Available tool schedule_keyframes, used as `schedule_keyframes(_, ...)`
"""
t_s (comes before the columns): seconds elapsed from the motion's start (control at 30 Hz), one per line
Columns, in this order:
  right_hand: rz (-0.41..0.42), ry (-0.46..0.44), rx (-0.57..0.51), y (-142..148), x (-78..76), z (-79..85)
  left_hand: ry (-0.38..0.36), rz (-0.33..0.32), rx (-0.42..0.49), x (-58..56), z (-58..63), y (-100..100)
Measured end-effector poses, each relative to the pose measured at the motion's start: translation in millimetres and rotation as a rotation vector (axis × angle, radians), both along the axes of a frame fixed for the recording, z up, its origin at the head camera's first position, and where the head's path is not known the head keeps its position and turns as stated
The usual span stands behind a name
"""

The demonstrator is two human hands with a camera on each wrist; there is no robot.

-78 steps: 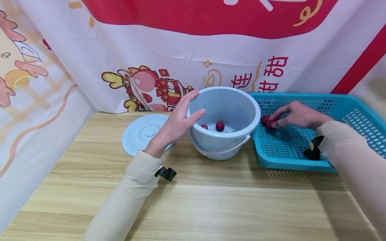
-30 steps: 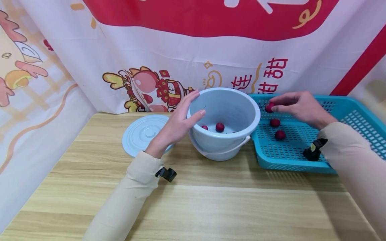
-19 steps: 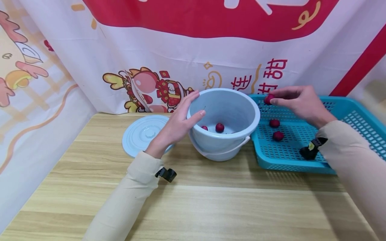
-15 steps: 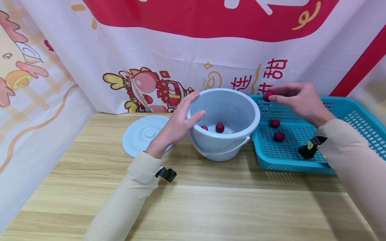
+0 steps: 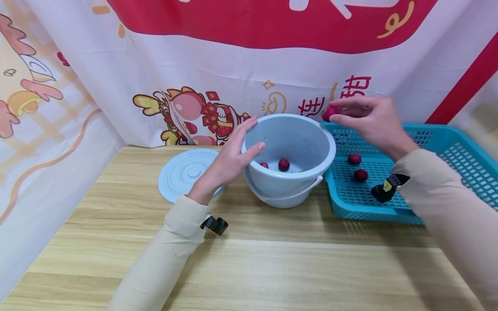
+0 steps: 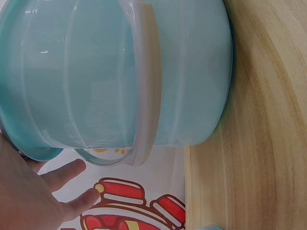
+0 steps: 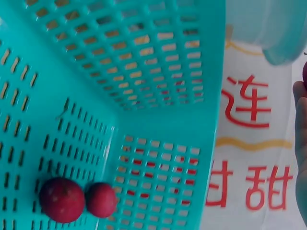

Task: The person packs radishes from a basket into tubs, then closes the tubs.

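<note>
In the head view my right hand [image 5: 369,116] pinches a dark red cherry [image 5: 330,112] between thumb and fingertips, held just above the right back rim of the light blue bucket [image 5: 284,190]. My left hand [image 5: 229,157] rests at the bucket's left rim, fingers fairly straight, thumb tip over the edge. Inside the bucket lie a cherry [image 5: 283,164] and part of another cherry [image 5: 264,165]; a thin stem shows by the wall. Two more cherries [image 7: 62,200] lie on the floor of the teal basket [image 5: 342,210]. The right wrist view catches only the edge of the right hand.
A round light blue lid [image 5: 175,172] lies on the wooden table [image 5: 233,268] left of the bucket, partly behind the left wrist. The basket stands close against the bucket's right side. A printed cloth [image 5: 218,65] hangs behind everything.
My right hand has picked a cherry out of the basket, lifted it and carried it left to the bucket's rim. My left hand and the bucket have stayed in place.
</note>
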State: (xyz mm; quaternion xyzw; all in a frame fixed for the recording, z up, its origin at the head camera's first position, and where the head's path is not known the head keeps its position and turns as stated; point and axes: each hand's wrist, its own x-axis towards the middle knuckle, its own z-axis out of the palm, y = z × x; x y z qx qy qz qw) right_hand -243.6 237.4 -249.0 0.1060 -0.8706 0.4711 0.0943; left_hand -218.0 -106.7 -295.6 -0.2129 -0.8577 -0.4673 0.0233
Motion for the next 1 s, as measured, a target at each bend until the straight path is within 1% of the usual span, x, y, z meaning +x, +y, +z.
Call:
schedule_keyframes(0.17, 0.049, 0.028, 0.018, -14.4, 2.0, 3.2, -0.003, 0.003, -0.001, 0.4, 0.0, 0.0)
schedule_keyframes(0.33, 0.122, 0.05, 0.034, -29.4, 4.0, 5.4, -0.006, 0.006, -0.001, 0.7, 0.3, 0.0)
schedule_keyframes(0.5, 0.192, 0.045, 0.018, -44.0, 6.2, 6.2, -0.009, 0.006, 0.0, 1.2, 0.4, 0.1)
schedule_keyframes(0.73, 0.289, 0.043, 0.069, -59.4, 5.4, 2.0, -0.016, 0.006, 0.004, 0.9, 0.5, 0.1)
schedule_keyframes(0.83, 0.316, 0.03, 0.09, -62.8, 5.1, 1.0, -0.019, 0.005, 0.005, 1.1, 0.6, 0.2)
schedule_keyframes(1.0, 0.327, 0.007, 0.152, -65.9, 4.2, -0.7, -0.02, 0.002, 0.007, 1.0, 0.2, 0.1)
